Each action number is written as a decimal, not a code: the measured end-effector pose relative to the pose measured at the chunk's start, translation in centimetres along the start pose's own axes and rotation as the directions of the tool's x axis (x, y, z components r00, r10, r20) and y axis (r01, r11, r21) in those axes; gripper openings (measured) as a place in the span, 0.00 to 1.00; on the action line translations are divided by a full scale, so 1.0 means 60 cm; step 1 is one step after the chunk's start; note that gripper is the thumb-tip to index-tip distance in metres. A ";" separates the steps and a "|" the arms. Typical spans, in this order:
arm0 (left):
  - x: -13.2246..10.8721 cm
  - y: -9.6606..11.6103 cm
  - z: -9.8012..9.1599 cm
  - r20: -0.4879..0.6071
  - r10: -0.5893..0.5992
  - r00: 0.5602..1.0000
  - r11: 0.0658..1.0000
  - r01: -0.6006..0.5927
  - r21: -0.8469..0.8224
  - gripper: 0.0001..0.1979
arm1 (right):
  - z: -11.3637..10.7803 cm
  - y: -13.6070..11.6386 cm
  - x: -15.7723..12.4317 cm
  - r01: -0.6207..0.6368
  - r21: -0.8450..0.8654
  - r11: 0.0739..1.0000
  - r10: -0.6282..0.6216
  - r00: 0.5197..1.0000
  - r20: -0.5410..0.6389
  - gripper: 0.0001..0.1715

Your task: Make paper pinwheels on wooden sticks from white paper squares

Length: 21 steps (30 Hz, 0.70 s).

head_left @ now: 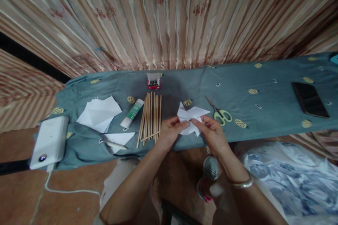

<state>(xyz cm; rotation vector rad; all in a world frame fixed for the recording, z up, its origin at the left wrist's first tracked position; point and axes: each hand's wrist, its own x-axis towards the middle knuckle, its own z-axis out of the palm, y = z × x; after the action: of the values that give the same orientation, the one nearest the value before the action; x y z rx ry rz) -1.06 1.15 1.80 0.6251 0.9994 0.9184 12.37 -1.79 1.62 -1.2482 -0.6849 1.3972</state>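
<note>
- Curtain (169, 17): striped and pleated. It hangs behind the desk and fills the upper half of the view.
- Desk (264, 105): covered with a teal cloth with yellow oval motifs. It runs across the view from left to right.
- Power bank (49, 140): white. It lies at the left end of the desk, and a white cable trails from it to the floor.
- Phone (309, 99): dark, with the screen up. It lies at the right end of the desk, well apart from the hands.
- White sheets (99, 112): a loose stack, left of centre, just beside the glue stick.
- Wooden sticks (151, 117): a bundle laid side by side, pointing away from the person, just left of the left hand.
- Folded white paper (191, 114): a multi-pointed shape with a small metal pin (189, 120) at its centre. It is held over the near edge of the desk, between the sticks and the scissors.
- Left hand (170, 132): the fingers are pressed together and pinch the left side of the folded white paper.
- Right hand (211, 133): the thumb and forefinger pinch the folded white paper beside the pin. There is a metal bangle (241, 184) on the wrist.
- Glue stick (132, 113): white and green. It lies tilted between the white sheets and the wooden sticks.
- Scissors (220, 112): green handles, blades closed. They lie just right of the folded white paper.
- Small red box (153, 81): open, beyond the far ends of the wooden sticks. I cannot tell what the contents are.
</note>
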 end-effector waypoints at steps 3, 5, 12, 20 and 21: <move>0.005 0.002 0.000 -0.006 0.006 1.000 1.000 -0.006 0.009 0.18 | -0.002 0.002 0.008 0.001 -0.010 1.000 -0.001 1.000 0.007 0.14; 0.007 0.004 0.001 -0.011 0.000 1.000 1.000 0.000 0.005 0.18 | -0.003 0.002 0.012 0.005 -0.015 1.000 -0.004 1.000 0.020 0.13; 0.015 0.002 -0.002 -0.038 0.003 0.999 0.999 -0.002 0.037 0.17 | 0.000 -0.004 0.018 0.007 -0.047 0.999 -0.004 0.999 0.054 0.11; 0.018 0.003 -0.004 -0.068 0.026 0.997 0.999 -0.024 0.036 0.13 | 0.000 -0.013 0.025 0.190 -0.152 0.970 -0.198 0.979 -0.038 0.11; 0.017 0.004 -0.003 -0.071 0.023 0.997 1.000 -0.022 0.022 0.13 | -0.003 -0.015 0.026 0.229 -0.183 0.956 -0.245 0.967 -0.071 0.12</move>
<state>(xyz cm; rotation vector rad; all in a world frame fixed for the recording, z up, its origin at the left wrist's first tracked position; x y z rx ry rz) -1.06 2.18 1.51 0.6263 1.0688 0.9563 13.08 -0.17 1.91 -1.3102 -0.8765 1.0934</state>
